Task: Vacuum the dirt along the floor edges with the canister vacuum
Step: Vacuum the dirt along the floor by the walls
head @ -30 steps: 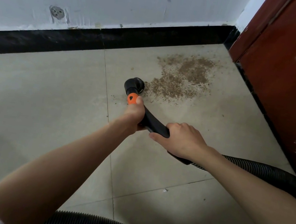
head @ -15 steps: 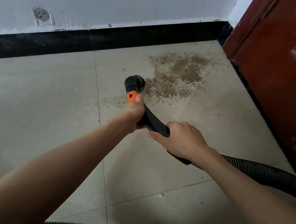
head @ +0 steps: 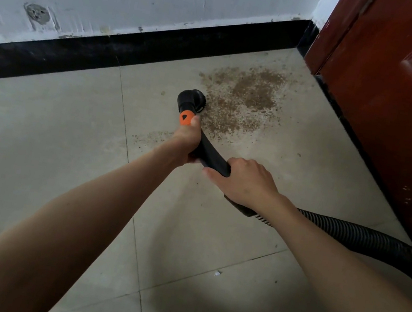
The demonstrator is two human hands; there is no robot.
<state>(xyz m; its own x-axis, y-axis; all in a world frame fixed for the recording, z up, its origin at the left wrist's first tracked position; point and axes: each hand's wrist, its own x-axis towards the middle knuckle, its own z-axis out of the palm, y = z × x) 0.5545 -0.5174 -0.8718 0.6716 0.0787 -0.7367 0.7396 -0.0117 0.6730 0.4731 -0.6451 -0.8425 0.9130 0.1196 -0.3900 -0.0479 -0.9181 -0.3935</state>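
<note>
Holding the black vacuum wand point(head: 212, 158) with both hands, the person points it at the floor. The left hand point(head: 187, 139) grips it near the front, thumb by the orange collar point(head: 186, 119). The right hand point(head: 245, 182) grips it farther back, where the bumpy black hose point(head: 349, 232) joins on. Just past the left hand sits the round black nozzle point(head: 191, 99), low on the smooth grey floor tiles point(head: 39, 143). The brown crumbly dirt point(head: 247, 95) lies beyond the nozzle and to its right, touching its edge. The wand's long line runs from the right hand up toward the black baseboard point(head: 135, 47), so the push should go forward and right. A red-brown door point(head: 396, 105) stands right of the dirt.
</note>
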